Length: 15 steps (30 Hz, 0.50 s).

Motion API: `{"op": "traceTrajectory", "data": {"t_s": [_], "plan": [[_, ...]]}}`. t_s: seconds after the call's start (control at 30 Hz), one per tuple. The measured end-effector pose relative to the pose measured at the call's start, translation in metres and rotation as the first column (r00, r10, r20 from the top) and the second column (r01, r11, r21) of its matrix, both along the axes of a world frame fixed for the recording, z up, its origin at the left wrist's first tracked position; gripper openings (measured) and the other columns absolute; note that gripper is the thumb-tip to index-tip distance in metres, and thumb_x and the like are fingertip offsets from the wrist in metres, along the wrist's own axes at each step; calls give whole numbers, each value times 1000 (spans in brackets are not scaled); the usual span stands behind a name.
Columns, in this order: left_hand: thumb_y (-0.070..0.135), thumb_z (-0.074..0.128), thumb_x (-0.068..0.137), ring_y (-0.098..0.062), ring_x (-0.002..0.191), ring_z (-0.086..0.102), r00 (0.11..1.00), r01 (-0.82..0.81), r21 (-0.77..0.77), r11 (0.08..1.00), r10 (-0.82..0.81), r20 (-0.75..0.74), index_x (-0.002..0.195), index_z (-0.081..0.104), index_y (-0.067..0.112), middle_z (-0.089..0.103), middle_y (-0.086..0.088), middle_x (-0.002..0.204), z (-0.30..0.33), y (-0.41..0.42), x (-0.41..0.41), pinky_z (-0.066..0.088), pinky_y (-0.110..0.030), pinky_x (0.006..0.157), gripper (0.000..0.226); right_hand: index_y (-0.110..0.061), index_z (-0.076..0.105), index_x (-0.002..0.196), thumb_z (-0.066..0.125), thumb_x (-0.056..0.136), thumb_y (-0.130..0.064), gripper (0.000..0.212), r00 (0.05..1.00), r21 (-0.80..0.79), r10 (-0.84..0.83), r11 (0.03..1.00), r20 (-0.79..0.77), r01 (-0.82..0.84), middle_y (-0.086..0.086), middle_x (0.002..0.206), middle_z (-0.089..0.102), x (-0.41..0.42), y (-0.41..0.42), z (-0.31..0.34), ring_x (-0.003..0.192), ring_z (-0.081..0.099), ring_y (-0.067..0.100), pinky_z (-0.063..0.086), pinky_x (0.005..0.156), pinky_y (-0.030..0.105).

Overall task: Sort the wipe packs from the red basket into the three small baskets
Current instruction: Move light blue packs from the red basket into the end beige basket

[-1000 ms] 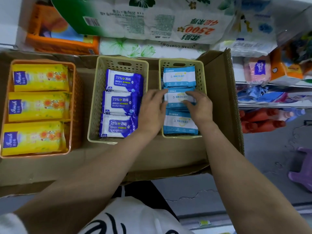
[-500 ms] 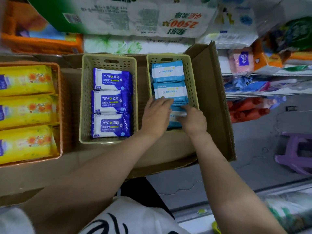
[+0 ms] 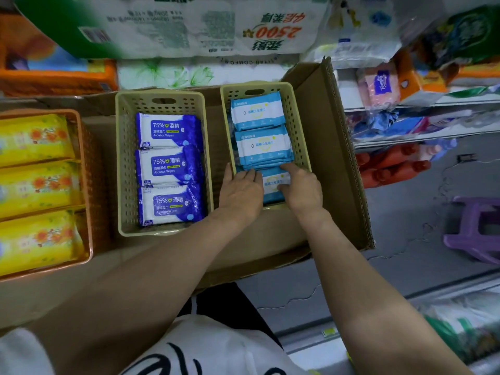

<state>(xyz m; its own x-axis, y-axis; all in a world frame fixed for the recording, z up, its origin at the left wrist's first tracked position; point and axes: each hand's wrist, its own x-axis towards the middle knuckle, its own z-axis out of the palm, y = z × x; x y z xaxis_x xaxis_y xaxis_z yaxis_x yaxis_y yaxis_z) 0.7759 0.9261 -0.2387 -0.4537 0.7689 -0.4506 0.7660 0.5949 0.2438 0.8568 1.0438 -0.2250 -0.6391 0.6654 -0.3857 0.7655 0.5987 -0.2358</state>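
Observation:
Three small baskets sit in a cardboard box (image 3: pixel 338 158). The orange basket (image 3: pixel 89 185) at the left holds yellow wipe packs (image 3: pixel 35 185). The middle beige basket (image 3: pixel 124 163) holds three dark blue alcohol wipe packs (image 3: pixel 167 169). The right beige basket (image 3: pixel 297 125) holds light blue packs (image 3: pixel 261 143). My left hand (image 3: pixel 240 193) and my right hand (image 3: pixel 301 188) lie on either side of the nearest light blue pack (image 3: pixel 274 185), fingers straight and touching it. The red basket is out of view.
Large tissue and paper roll packs (image 3: pixel 189 25) fill the shelf behind the box. More shelved goods (image 3: pixel 392 166) stand to the right. A purple stool (image 3: pixel 476 228) is on the floor at the right.
Both hands have slid toward me from the middle light blue pack to the nearest one. The camera has shifted right, pushing the orange basket further left.

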Motion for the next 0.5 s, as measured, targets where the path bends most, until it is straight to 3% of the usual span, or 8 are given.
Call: {"op": "traceTrajectory", "data": {"t_s": [0.33,0.43,0.5], "plan": [[25,46,100,-25,136,35,996,-1,59,998,-4,92,149,32,12,42,-7,148,5,-7,-4,12,-50,119,53,-21,50,141,72,88,-18,57,998,-49,-38,998,-50,35,8,133,60,7,-3,4,120,57,27,51,96,40],[26,42,104,-23,143,29,979,-113,270,956,62,192,150,33,13,34,-7,156,12,-17,-11,18,-40,119,49,-19,49,142,70,90,-22,56,993,-63,-75,996,-88,69,10,130,62,2,-7,12,119,59,27,52,95,41],[24,44,103,-25,144,29,965,-247,458,854,173,196,149,37,12,35,-8,156,21,-32,-21,22,-37,119,48,-18,49,141,69,91,-24,54,983,-46,-93,995,-159,87,10,129,63,-10,-14,21,118,60,26,53,94,41]]}}
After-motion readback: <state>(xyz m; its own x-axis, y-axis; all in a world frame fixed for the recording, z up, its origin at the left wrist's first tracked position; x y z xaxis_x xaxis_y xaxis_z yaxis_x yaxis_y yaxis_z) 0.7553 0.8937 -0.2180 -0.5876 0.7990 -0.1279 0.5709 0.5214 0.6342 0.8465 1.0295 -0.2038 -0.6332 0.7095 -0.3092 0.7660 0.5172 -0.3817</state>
